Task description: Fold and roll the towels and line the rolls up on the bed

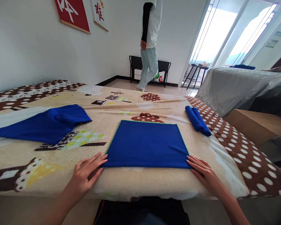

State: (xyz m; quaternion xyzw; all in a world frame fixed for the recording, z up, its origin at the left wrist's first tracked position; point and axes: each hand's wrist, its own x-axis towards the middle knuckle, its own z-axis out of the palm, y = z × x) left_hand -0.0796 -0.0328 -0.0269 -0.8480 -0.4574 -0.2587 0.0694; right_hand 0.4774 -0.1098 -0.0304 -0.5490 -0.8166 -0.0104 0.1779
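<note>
A blue cloth [147, 143] with green-stitched edges lies flat in front of me on the patterned blanket [121, 184]. My left hand [89, 170] rests at its near left corner, fingers stretched out and touching the edge. At the near right corner, the fingers of my right hand [202, 171] lie extended on the cloth's edge. Neither hand grips anything. To the left is a second blue cloth [53, 122], loosely spread and rumpled. Two rolled blue cloths [198, 121] sit side by side to the right.
Beyond the bed a person [151, 40] stands near a black rack [164, 67]. A stool [196, 73] is by the window. At right are a table under a grey cover [220, 84] and a cardboard box [255, 125]; another person's arm [279, 69] reaches in there.
</note>
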